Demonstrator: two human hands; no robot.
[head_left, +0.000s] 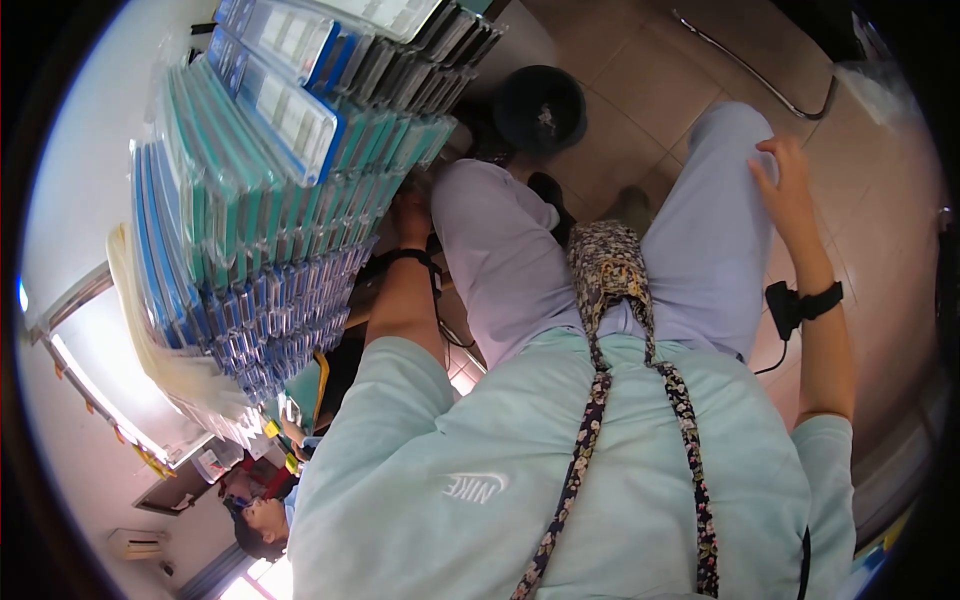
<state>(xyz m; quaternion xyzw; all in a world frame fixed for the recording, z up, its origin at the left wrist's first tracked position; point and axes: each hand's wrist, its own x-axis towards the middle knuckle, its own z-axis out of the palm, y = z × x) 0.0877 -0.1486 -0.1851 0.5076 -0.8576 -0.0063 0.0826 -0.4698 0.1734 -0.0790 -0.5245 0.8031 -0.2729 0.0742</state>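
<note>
My right hand (788, 190) is beside my right knee (735, 135), fingers apart and holding nothing; a black strapped device (803, 303) is on that wrist. In shadow by my left knee (470, 190), my left hand (408, 218) is too dark for its fingers to show. A black band with a cable (415, 258) circles that wrist. Right beside it rise tall stacks of flat clear-plastic packages: teal ones (240, 190), blue ones (180, 250) and dark-edged ones (430, 50). A small flowered pouch (610, 265) on a long strap lies between my thighs.
A dark round bin (540, 108) stands on the tiled floor (640, 70) beyond my knees. A bent metal tube (755, 65) lies at the far right. Pale plastic sheets (150, 330) flank the stacks. Another person (262, 525) is at the lower left.
</note>
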